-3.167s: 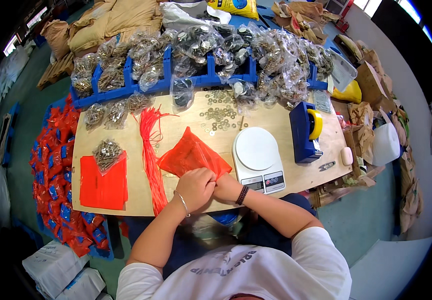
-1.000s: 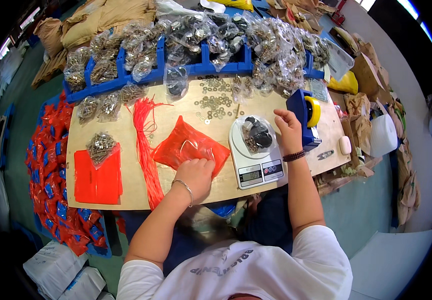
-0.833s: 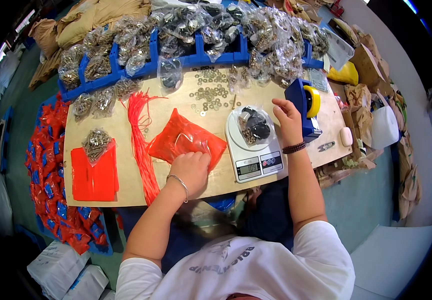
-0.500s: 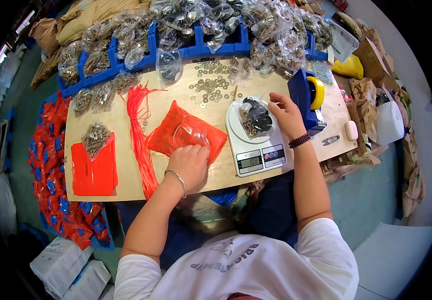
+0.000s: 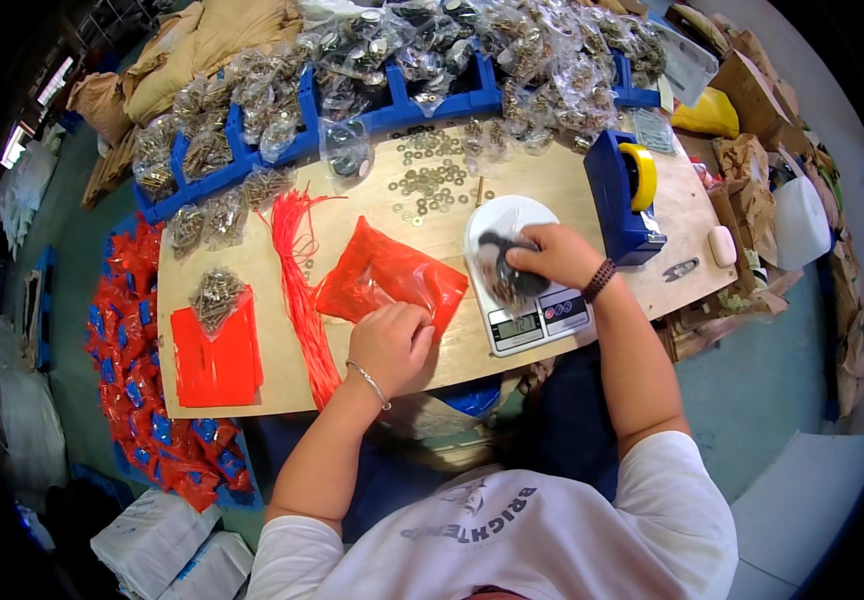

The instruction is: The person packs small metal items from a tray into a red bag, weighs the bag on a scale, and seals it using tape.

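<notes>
My right hand [image 5: 558, 256] has closed on a clear plastic bag [image 5: 508, 284] of black round parts and small metal hardware. The bag is blurred and hangs over the white digital scale [image 5: 542, 340], tilted; whether it still touches the plate [image 5: 517, 212] I cannot tell. My left hand [image 5: 392, 342], fingers curled, grips the near edge of a red plastic bag [image 5: 392, 268] lying on the table; its fingertips are partly hidden. Left of that bag runs a bundle of red plastic ties [image 5: 297, 290]. Beyond the scale, flat metal washers [image 5: 432, 180] lie loose beside a brass-coloured pin [image 5: 480, 190].
Blue bins [image 5: 382, 116] heaped with bagged hardware line the table's far edge. A blue tape dispenser [image 5: 617, 205] stands right of the scale. At left, a bag of screws [image 5: 218, 298] rests on flat red bags [image 5: 217, 365]. Filled red bags [image 5: 137, 400] are piled beyond the table's left edge.
My right hand has moved left from beside the scale and taken hold of the clear bag on it. My left hand stays at the red bag. The whole view has shifted slightly.
</notes>
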{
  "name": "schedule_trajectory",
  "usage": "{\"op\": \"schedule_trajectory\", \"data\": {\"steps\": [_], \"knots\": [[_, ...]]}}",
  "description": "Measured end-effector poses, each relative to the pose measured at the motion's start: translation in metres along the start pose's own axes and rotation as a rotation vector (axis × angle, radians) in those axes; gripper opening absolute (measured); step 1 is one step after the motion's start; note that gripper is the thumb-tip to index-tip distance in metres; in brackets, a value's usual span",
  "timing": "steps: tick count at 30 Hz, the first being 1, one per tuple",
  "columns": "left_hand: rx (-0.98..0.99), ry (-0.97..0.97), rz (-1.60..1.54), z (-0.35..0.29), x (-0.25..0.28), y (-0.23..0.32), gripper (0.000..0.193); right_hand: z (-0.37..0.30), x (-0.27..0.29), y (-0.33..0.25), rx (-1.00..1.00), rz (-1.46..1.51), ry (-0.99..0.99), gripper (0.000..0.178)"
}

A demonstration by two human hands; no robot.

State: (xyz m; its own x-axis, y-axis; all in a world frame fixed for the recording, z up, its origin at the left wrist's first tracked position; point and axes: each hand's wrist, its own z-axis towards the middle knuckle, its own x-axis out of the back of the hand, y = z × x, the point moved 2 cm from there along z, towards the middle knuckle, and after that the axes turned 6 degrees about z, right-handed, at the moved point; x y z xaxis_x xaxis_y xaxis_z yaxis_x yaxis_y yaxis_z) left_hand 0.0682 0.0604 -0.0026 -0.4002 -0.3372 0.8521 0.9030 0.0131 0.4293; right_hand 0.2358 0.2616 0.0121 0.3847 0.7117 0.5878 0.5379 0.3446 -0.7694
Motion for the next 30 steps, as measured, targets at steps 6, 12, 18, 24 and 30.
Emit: {"op": "schedule_trajectory", "data": {"steps": [6,12,18,24,30], "knots": [[0.005,0.051,-0.035,0.002,0.004,0.004,0.008,-0.01,-0.039,-0.015,0.025,-0.059,-0.447,0.04],[0.064,0.083,-0.091,0.005,0.002,0.001,0.008,0.007,-0.083,-0.014,0.002,0.361,-0.126,0.034],[0.143,0.084,-0.173,0.009,0.004,0.003,0.008,0.007,-0.112,-0.025,-0.082,0.897,0.033,0.022],[-0.021,0.138,-0.018,0.01,0.007,0.013,0.008,0.003,-0.13,-0.04,-0.096,1.191,-0.259,0.032],[0.001,0.134,-0.12,0.006,-0.001,0.023,0.01,0.014,-0.143,-0.032,0.166,1.064,0.028,0.03]]}}
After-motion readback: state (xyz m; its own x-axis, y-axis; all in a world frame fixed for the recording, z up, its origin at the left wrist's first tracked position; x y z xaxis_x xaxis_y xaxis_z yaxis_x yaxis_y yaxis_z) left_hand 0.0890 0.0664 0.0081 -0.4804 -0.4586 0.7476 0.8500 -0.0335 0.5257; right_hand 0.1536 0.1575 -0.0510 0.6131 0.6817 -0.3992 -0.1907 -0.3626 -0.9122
